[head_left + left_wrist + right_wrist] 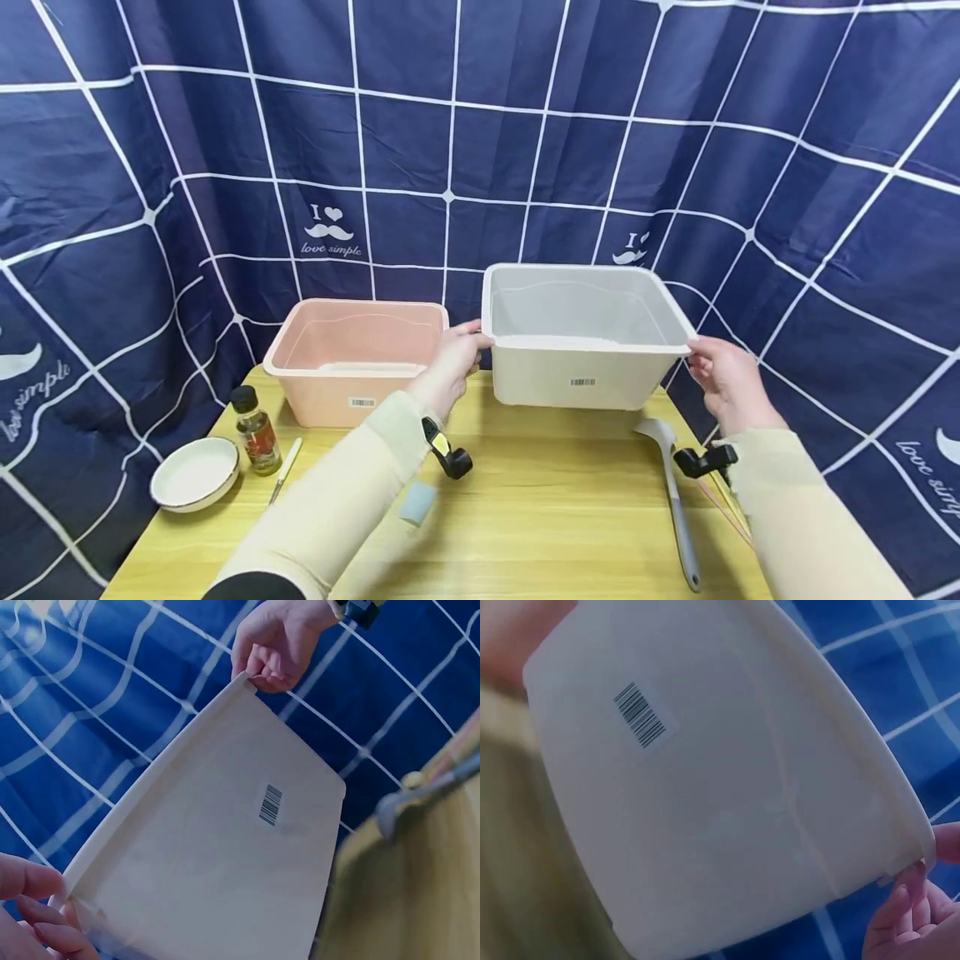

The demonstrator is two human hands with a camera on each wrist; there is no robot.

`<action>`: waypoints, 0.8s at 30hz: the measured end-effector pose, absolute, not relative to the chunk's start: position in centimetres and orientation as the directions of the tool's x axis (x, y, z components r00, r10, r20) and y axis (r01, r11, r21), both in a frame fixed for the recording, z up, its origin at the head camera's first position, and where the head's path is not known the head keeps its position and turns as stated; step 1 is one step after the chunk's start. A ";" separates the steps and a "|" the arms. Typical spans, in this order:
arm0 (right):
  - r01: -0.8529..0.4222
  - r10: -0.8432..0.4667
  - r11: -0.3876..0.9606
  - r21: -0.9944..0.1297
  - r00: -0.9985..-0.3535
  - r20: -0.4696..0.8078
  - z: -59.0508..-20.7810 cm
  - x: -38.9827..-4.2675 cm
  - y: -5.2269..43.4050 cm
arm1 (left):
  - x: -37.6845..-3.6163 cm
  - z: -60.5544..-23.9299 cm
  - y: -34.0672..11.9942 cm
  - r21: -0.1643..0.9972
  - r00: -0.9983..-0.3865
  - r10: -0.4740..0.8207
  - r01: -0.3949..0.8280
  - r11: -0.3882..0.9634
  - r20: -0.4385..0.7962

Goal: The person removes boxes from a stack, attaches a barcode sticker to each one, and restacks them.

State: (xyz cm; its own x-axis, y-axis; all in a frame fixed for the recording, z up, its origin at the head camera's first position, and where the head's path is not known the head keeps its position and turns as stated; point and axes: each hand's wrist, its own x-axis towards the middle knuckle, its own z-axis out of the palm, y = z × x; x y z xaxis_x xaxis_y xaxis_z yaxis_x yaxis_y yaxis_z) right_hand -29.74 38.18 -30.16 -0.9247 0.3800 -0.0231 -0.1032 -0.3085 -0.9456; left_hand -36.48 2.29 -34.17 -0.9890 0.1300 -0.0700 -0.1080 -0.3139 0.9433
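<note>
I am gripping the white bin (581, 367) by its rim with both hands: my left hand (453, 360) is curling over its left corner, my right hand (723, 377) over its right. The bin is hanging just above the table (555, 508), right of the pink bin (352, 367). Only the head view is showing the ladle (671, 492) before the bin, and the bottle (257, 431) and bowl (197, 473) left of the pink bin. The wrist views are showing the bin's barcode label (639, 715) and my fingertips (907, 900) under its rim.
</note>
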 end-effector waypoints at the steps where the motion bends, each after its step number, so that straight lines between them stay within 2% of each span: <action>1: -0.123 0.363 -0.329 -0.936 -0.932 -0.005 -29.2 -29.7 37.9 | -36.5 -33.2 1.9 0.941 -0.990 0.133 -0.096 -0.324 -0.055; 6: -0.198 0.302 -0.397 -0.896 -0.950 0.077 -25.5 -30.2 35.1 | -36.9 -29.1 -1.1 0.930 -0.997 0.083 -0.021 -0.366 0.010; 12: -0.236 0.221 -0.393 -0.889 -0.962 0.158 -22.5 -33.3 29.2 | -37.8 -25.7 -7.6 0.940 -0.999 0.002 0.049 -0.338 0.053; 19: -0.253 0.182 -0.341 -0.906 -0.963 0.200 -20.4 -37.1 21.2 | -37.8 -23.9 -15.8 0.905 -0.998 0.012 0.057 -0.422 0.068; 24: -0.239 0.128 -0.304 -0.922 -0.969 0.209 -20.6 -39.1 16.8 | -37.5 -23.8 -20.5 0.875 -0.997 -0.038 0.082 -0.478 0.073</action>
State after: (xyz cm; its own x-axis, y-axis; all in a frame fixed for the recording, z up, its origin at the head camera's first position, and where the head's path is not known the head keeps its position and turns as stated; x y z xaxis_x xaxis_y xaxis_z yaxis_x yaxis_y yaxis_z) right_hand -39.09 16.76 -20.55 -0.9694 0.1283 0.2091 -0.2391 -0.3044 -0.9220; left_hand -37.47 -20.48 -23.83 -0.9966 -0.0378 0.0732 0.0824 -0.4779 0.8745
